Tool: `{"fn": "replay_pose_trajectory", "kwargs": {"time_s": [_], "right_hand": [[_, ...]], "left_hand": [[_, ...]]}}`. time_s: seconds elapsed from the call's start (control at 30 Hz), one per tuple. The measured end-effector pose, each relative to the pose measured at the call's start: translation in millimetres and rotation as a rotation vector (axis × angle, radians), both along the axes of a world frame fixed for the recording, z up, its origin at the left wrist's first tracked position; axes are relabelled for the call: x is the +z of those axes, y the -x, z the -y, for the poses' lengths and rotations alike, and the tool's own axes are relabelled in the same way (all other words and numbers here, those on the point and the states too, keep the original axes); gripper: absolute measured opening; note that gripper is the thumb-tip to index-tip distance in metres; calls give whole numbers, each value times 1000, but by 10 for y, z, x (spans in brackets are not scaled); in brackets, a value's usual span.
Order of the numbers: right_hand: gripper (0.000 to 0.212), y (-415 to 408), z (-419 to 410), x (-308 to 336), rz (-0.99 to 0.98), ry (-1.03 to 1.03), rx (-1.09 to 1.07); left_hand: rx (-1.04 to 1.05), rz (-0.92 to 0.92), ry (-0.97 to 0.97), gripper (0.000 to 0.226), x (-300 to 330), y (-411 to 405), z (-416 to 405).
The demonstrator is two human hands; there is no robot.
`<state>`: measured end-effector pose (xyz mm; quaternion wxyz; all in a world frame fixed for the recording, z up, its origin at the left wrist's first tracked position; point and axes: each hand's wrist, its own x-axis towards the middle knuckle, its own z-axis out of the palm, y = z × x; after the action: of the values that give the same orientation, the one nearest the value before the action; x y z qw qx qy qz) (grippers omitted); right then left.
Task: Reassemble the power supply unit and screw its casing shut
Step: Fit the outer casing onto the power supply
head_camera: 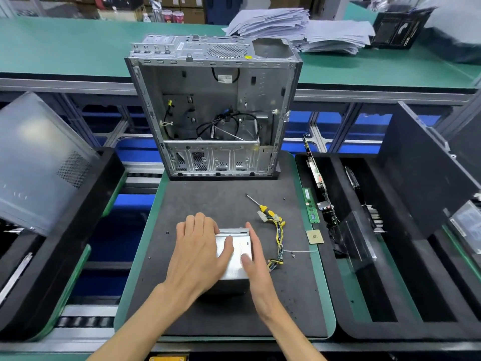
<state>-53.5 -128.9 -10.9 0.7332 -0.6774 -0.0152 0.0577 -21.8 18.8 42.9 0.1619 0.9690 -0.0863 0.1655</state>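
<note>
Power supply box (234,254) sits on the black mat (208,308), just in front of the open computer case (213,113). Left hand (197,246) lies flat on its lid, fingers straight; right hand (253,259) presses its right side, fingers extended, nothing gripped. Lid looks seated; I can't see any screws in it, so fastening likely remains. Screwdriver (260,205) lies untouched right of the box, beside the yellow cable bundle (277,235). Mat rests on a green bench; foam trays flank the case, paper stacks behind it.
</note>
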Motion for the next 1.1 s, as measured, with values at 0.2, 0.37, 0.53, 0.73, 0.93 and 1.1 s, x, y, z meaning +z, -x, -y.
{"fn": "replay_pose_trajectory", "kwargs": {"time_s": [0.2, 0.37, 0.53, 0.73, 0.93, 1.1], "right_hand": [[121, 7, 61, -195, 31, 124, 98], [120, -12, 36, -227, 35, 126, 59], [115, -6, 16, -187, 43, 84, 51], [112, 6, 24, -132, 18, 38, 56], [97, 16, 31, 0, -40, 1, 67], [47, -95, 29, 141, -174, -79, -39]], "left_hand": [[22, 7, -6, 24, -31, -4, -8], [10, 7, 0, 23, -56, -4, -16], [-7, 21, 21, 25, -60, 0, -29], [-38, 64, 38, 26, -22, -1, -7], [-130, 102, 15, 23, -12, 15, 0], [-178, 115, 20, 22, 7, 10, 2]]}}
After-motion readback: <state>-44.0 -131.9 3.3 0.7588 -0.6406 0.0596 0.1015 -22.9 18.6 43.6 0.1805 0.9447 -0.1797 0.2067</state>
